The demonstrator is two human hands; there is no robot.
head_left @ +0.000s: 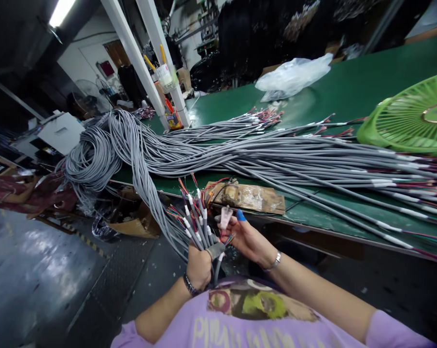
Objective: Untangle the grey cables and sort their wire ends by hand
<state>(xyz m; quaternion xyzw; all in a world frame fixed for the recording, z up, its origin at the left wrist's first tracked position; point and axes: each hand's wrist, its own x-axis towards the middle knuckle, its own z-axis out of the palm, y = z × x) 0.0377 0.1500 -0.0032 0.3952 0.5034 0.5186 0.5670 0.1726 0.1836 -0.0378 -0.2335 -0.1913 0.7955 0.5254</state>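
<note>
A bundle of grey cables (194, 234) stands in my left hand (200, 266), its fingers wrapped round it and a grey cover on the thumb. White bands ring the cables near their ends, where thin coloured wires fan out. My right hand (249, 239) is beside the bundle, fingers bent together around the coloured wire ends (230, 239) of one cable. It wears a blue cover (241, 215) on one digit. A whitish, translucent piece (226, 217) shows at its fingertips; whether it is worn or held, I cannot tell.
Many long grey cables (269, 154) lie across the green table (352, 82), with coils hanging at the left. A wooden block (258, 197) with a fixture sits at the table edge. A green fan (406, 118) and a plastic bag (294, 77) are farther back. Another person's arm (21, 193) shows at left.
</note>
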